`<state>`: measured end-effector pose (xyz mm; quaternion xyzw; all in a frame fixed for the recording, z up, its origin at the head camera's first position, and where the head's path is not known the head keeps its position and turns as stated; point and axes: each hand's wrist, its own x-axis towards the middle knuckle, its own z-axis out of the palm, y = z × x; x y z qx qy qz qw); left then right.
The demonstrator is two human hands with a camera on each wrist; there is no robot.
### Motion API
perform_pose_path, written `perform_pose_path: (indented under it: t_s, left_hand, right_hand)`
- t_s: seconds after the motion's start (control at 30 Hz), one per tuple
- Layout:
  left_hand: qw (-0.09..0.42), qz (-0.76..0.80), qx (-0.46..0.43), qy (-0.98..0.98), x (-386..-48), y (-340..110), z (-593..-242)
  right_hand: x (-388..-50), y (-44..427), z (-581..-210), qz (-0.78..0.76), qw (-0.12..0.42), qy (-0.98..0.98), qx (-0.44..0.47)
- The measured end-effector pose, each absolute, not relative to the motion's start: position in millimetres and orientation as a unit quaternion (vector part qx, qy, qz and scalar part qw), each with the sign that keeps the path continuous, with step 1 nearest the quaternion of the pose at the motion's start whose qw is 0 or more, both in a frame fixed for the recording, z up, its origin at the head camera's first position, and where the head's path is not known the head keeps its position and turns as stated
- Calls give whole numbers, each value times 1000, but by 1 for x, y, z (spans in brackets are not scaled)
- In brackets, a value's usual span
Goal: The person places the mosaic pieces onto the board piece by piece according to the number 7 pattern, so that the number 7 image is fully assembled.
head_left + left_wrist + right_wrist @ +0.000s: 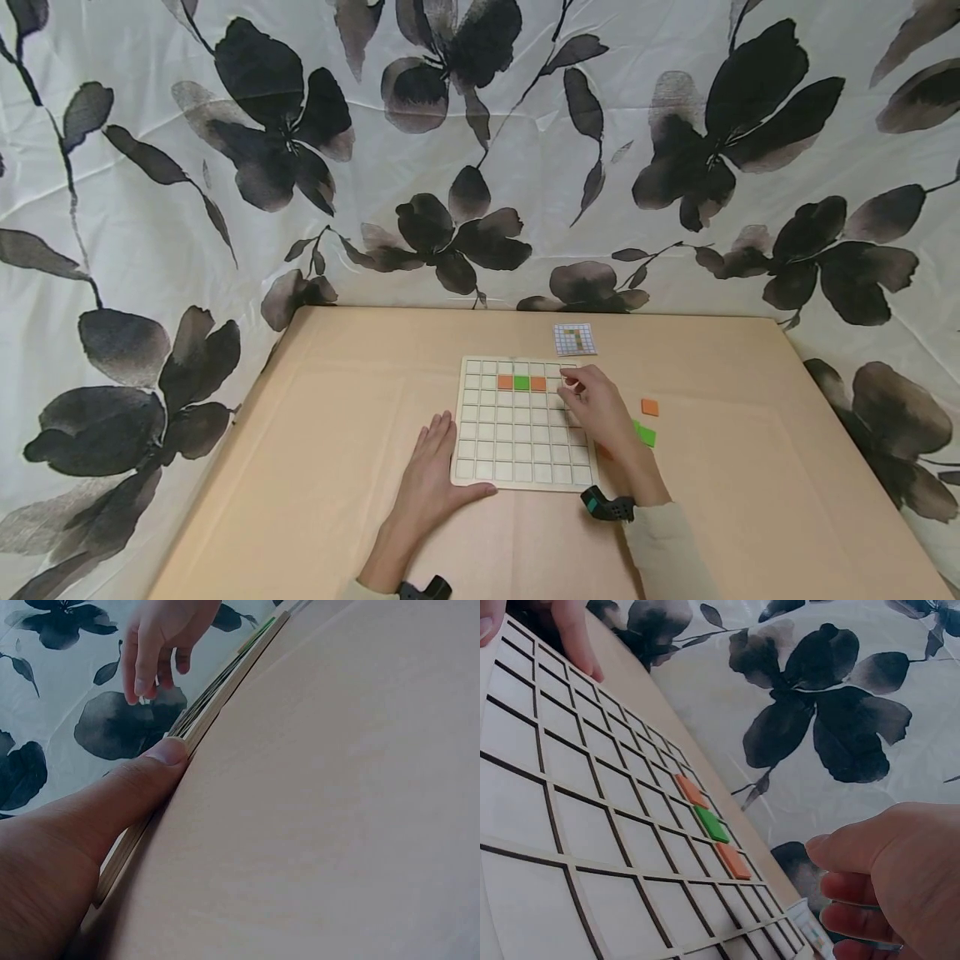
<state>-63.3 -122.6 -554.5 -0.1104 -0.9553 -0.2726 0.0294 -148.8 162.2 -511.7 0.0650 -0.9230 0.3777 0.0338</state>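
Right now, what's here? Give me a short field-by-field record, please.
Tabletop: pale brown
Board: gridded, lying flat
Board tiles: orange, green, orange, side by side, second row from the far edge
Left hand: against the board's left side, thumb on the near edge
Right hand: above the board's far right; no tile visible in it
Loose tiles: orange and green, right of the board
Card: small, patterned, beyond the board

The table [337, 408] has a flat, light tan top with straight edges. Directly on it lie: the board [521, 434], gridded, near the middle; the card [575, 340], between the board and the table's far edge; an orange tile [649, 407], right of the board; green [647, 437], partly covered, count unclear, on the near side of that tile.
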Motion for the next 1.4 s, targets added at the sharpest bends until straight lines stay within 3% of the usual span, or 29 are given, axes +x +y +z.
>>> perform_pose_path:
  t_s: [1.4]
  left_hand:
    - [46, -270, -117, -954, -64, -124, -561]
  right_hand:
    - [-130, 223, -511, 346, 7, -938, 8]
